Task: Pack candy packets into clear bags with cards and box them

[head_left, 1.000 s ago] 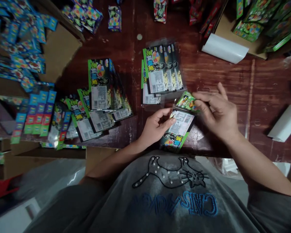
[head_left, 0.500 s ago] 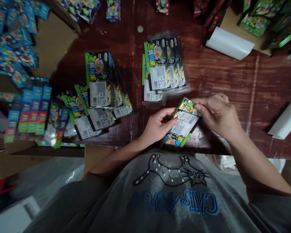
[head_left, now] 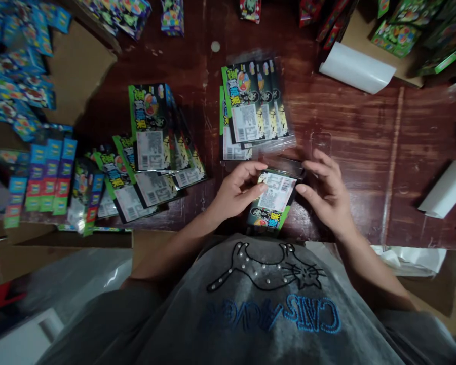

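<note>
In front of my chest, a black and green candy packet (head_left: 275, 191) with a white printed label lies tilted between my hands. My left hand (head_left: 237, 191) is closed on its left edge, thumb on top and fingers behind. A clear plastic flap (head_left: 285, 166) sticks out from the packet's far end. My right hand (head_left: 325, 195) is at the right edge with thumb and fingers apart; its thumb tip is right by the packet's side, and whether it touches I cannot tell. Just beyond, a stack of similar packets (head_left: 251, 109) lies in clear sleeves.
More black packets (head_left: 152, 152) are fanned at the left, beside striped multicoloured strips (head_left: 49, 175). A cardboard box (head_left: 81, 56) with blue packets is at the far left. White rolls (head_left: 357, 67) and green packets (head_left: 397, 38) are at the right. The table's near edge runs by my body.
The green piece seen at the packet's far end no longer shows; a clear flap is visible there. My right hand has loosened its pinch and spread its fingers. The packet has shifted slightly left.
</note>
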{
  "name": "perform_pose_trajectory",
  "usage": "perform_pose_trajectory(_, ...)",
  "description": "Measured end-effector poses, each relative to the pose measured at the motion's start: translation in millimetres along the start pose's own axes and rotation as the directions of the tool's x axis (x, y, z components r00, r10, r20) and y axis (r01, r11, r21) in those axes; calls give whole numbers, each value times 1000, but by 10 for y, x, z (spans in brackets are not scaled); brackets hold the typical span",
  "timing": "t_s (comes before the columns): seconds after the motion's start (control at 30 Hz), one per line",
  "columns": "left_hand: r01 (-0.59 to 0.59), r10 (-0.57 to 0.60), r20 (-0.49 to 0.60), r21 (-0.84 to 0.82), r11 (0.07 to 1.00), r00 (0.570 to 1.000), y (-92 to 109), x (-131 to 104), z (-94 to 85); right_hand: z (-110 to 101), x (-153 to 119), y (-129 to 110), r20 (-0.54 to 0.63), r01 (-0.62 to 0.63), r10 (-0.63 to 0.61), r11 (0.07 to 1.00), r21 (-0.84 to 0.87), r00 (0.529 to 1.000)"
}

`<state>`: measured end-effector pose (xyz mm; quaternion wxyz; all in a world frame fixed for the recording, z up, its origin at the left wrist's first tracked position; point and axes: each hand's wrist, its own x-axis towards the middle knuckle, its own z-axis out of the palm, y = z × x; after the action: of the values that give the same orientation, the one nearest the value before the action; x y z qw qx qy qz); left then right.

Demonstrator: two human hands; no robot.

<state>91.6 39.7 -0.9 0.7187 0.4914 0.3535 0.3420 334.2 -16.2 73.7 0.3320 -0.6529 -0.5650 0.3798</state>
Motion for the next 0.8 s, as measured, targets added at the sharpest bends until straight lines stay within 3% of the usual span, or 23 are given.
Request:
perform_pose_trajectory(0.07, 17, -17, 16, -33, 999, 1000, 14, 35, -42, 84, -84, -18, -109, -94, 108, 987, 128, 988)
perform_pose_trajectory(0.17, 20, -20, 29, -28, 999, 999, 60, 89, -60, 176, -121, -70, -66, -169, 184, 968, 183, 981)
perform_pose_trajectory(0.37, 18, -19, -33, -32, 999, 999, 168, 168, 10, 174, -59, -86, -54, -38, 42, 996, 76, 998)
perform_pose_trajectory(0.47, 31, -31, -39, -10, 999, 999, 217, 188, 17, 154, -70, -85, -87, -36, 43, 996, 86, 995)
perform_pose_trajectory(0.63, 72, -79, 46, 132, 989, 996, 349, 243, -1, 82, 25, -200, 42, -202, 199, 970, 134, 979)
perform_pose_trajectory(0.8, 122, -133, 35, 219, 968, 990, 441, 381, -16, 75, 207, -214, 79, -438, 433, 857, 271, 898)
